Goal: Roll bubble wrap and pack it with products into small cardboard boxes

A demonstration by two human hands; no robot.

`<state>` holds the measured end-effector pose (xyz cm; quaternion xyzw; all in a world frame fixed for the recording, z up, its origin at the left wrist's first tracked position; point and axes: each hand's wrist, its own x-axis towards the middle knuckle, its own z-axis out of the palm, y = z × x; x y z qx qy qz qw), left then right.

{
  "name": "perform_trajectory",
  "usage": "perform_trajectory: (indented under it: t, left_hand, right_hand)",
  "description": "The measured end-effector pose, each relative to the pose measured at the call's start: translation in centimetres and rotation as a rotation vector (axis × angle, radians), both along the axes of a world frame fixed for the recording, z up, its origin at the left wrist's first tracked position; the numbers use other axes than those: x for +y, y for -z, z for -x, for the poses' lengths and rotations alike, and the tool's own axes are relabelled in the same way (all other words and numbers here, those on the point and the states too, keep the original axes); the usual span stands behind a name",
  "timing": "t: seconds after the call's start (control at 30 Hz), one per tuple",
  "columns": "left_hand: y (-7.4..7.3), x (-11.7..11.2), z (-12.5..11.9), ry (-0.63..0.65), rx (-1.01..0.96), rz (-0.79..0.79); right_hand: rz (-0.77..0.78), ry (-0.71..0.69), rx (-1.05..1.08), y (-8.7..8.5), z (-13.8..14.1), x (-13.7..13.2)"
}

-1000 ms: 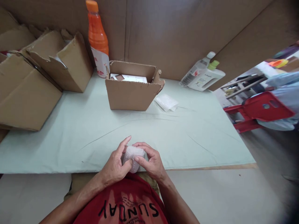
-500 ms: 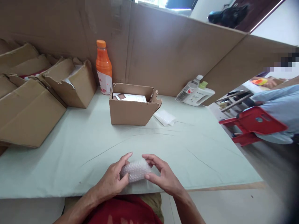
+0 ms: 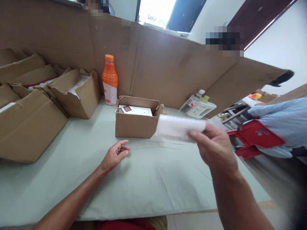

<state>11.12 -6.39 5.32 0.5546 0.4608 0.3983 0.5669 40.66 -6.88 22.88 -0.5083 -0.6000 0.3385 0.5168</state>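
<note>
My right hand (image 3: 217,145) is raised over the right part of the table, with thumb and fingers closed on one end of a whitish bubble-wrapped packet (image 3: 177,128). Motion blurs the packet, which reaches left to the near right corner of a small open cardboard box (image 3: 134,125). Whether it touches the box I cannot tell. Inside that box stand white cartons (image 3: 139,111) with brown squares on one. My left hand (image 3: 116,154) hovers low over the cloth in front of the box, empty, fingers loosely bent and apart from the thumb.
Larger open cardboard boxes (image 3: 31,127) crowd the left side. Behind stands an orange drink bottle (image 3: 110,80). A clear water bottle (image 3: 192,103) leans by a white jug (image 3: 201,110) against the cardboard partition (image 3: 163,60). At right a person in light blue sits on a red chair (image 3: 263,137).
My hands have parted. My right hand has gone up and right with a whitish packet; my left has moved forward and left, off the bubble wrap. The piece lying beside the box no longer shows.
</note>
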Motion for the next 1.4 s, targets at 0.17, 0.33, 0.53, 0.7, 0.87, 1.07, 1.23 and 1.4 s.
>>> perform_trajectory:
  t: [0.17, 0.33, 0.53, 0.7, 0.87, 1.07, 1.23, 1.4]
  left_hand:
    - [1.8, 0.4, -1.0, 0.002, 0.027, -0.043]
    - [1.8, 0.3, -0.8, 0.022, 0.028, -0.065]
    - [2.3, 0.5, -0.9, 0.047, 0.074, -0.080]
    - [2.7, 0.5, -0.9, 0.045, 0.088, -0.097]
    - [2.4, 0.4, -0.9, 0.052, 0.093, -0.117]
    - [2.6, 0.5, -1.0, 0.046, 0.093, -0.165]
    - [2.7, 0.4, -0.9, 0.024, 0.095, -0.212]
    - [0.8, -0.4, 0.6, -0.227, 0.161, -0.242]
  right_hand:
    - [-0.025, 0.027, -0.092, -2.1, 0.7, 8.3]
    - [0.127, 0.181, -0.622, -2.0, 1.4, 13.4]
    - [0.205, 0.283, -1.497, -2.8, 3.9, 14.7]
    - [0.220, 0.170, -1.698, -2.2, 6.6, 15.5]
    - [0.288, 0.120, -1.722, -1.6, 8.1, 16.5]
    - [0.321, 0.031, -1.652, -0.2, 8.4, 17.9]
    - [0.272, 0.036, -1.498, -1.4, 6.8, 16.7]
    - [-0.057, 0.232, -0.936, -1.6, 1.0, 10.9]
